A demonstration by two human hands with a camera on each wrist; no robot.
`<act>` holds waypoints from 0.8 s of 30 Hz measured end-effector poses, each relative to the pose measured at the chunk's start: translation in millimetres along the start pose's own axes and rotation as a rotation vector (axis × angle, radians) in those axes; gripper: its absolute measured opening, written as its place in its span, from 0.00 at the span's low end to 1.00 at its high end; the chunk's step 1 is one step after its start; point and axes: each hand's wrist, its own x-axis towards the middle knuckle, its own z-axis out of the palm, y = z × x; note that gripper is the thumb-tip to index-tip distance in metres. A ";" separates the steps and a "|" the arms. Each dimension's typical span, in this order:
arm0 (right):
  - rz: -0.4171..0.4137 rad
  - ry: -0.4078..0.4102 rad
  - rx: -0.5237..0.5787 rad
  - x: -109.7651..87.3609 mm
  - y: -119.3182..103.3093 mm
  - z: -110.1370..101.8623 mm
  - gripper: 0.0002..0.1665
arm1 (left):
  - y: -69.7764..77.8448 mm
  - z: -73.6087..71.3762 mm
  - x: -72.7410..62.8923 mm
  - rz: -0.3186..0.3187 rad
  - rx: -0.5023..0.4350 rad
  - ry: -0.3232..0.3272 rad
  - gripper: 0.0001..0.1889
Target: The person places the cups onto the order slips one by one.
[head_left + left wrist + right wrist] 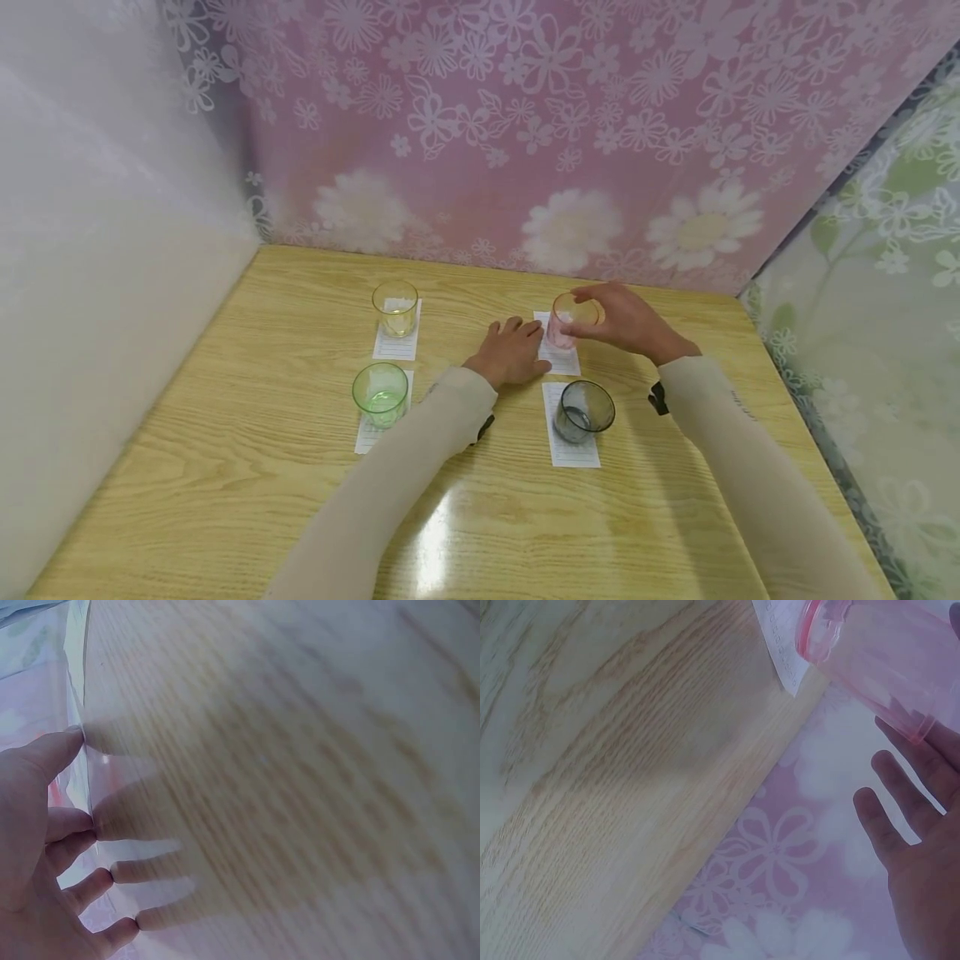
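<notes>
A pink glass (558, 332) stands on a printed paper slip (566, 363) at the back right of the table. My right hand (633, 323) holds it near the rim, thumb on the near side and index finger on the far side. In the right wrist view the other fingers (889, 817) spread out beside the pink glass (900, 660). My left hand (512, 354) rests palm down left of that slip, fingers spread, with fingertips on the wooden tabletop (247, 787) near the slip's edge. A dark grey glass (576, 421) is on another slip, nearer me.
On the left, a yellow glass (397, 321) stands on a slip, with a green glass (382, 404) on a slip in front of it, beside my left forearm. A pink flowered cloth (465, 192) covers the back wall; a pale wall (112, 233) is at the left.
</notes>
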 end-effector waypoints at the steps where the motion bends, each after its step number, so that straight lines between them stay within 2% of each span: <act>1: -0.001 -0.002 0.003 0.1 -0.1 0.8 0.51 | -0.2 0.4 0.1 0.001 -0.002 0.002 0.38; 16: -0.019 -0.033 0.019 2.7 -0.6 10.6 0.51 | -1.5 0.3 -0.2 0.011 -0.016 0.012 0.38; 24: 0.015 -0.051 0.013 -1.5 -1.3 12.6 0.54 | -0.8 1.4 0.5 0.007 -0.020 0.025 0.38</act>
